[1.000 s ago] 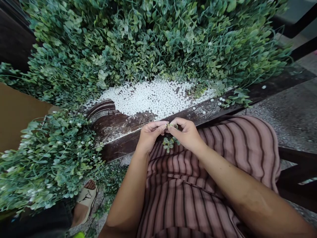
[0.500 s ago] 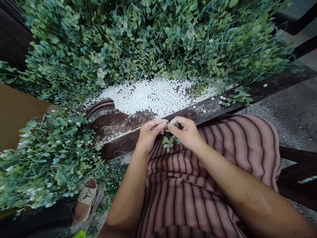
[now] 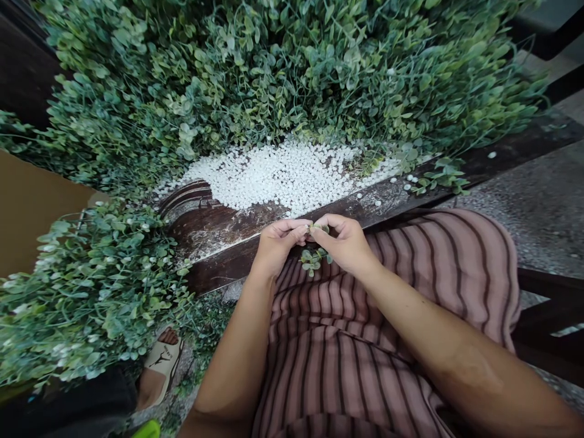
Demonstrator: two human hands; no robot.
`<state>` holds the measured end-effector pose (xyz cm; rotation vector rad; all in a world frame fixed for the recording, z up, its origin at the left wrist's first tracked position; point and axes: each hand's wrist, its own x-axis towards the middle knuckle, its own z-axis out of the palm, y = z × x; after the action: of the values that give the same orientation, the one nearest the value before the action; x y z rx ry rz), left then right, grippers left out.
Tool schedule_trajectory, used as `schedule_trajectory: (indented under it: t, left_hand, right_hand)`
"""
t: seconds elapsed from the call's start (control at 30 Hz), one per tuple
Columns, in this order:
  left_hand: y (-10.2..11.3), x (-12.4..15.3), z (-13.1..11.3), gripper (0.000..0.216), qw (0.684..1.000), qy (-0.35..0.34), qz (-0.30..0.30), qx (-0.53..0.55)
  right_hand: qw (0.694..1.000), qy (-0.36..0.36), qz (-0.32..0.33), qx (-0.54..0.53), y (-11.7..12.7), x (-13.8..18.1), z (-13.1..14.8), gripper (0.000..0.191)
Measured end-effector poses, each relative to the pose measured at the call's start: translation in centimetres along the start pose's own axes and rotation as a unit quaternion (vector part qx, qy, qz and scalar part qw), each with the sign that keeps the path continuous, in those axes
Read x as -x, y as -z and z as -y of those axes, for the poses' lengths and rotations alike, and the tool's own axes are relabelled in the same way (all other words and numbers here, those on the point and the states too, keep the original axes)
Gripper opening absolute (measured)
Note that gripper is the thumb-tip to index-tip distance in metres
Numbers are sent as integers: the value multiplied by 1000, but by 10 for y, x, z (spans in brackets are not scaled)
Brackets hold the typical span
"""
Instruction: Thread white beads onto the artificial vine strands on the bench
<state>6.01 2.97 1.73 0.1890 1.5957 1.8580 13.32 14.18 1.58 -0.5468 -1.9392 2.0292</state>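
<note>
Above my lap, my left hand [image 3: 276, 246] and my right hand [image 3: 349, 248] meet fingertip to fingertip. A small green leafy sprig [image 3: 311, 262] is pinched in my right hand, its lower leaves hanging below the fingers. The fingertips of my left hand press together at the sprig's upper part; whatever they grip is too small and covered to make out. Just beyond both hands, a heap of small white beads [image 3: 283, 176] is spread on a dark wooden bench [image 3: 219, 226].
A large mass of green leafy stems [image 3: 274, 73] fills the far side. At left stands a bunch of stems with white tips [image 3: 91, 292], near another person's sandalled foot [image 3: 162, 365]. A loose sprig [image 3: 440, 176] and stray beads lie on the bench's right part. A brown box [image 3: 36, 213] is far left.
Both hands keep nearly the same pinch around the sprig, with only slight finger movement. The view has shifted very slightly.
</note>
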Motion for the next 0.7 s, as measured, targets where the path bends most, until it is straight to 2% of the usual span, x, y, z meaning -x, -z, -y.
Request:
schedule_trajectory:
  t: [0.27,0.37,0.5,0.6,0.7]
  left_hand:
    - [0,-3,0,23,1000,1,12,-6]
    - [1,1,0,28,1000,-20,-8,-8]
    - [5,15,-3,27,987,-112,-70,-95]
    - [5,26,-5,22,971,-148,-37,-186]
    - [-2,28,-3,12,962,-157,-15,-224]
  right_hand:
    - [1000,6,15,-20,-1,-1,1,19]
    - [998,-1,7,-57,-2,-4,2,21]
    - [988,-46,-16,-144,-3,-8,2,34]
    - [986,-56,-35,-156,-2,-8,3,39]
    - [991,-32,-37,-123,0,-7,6,34]
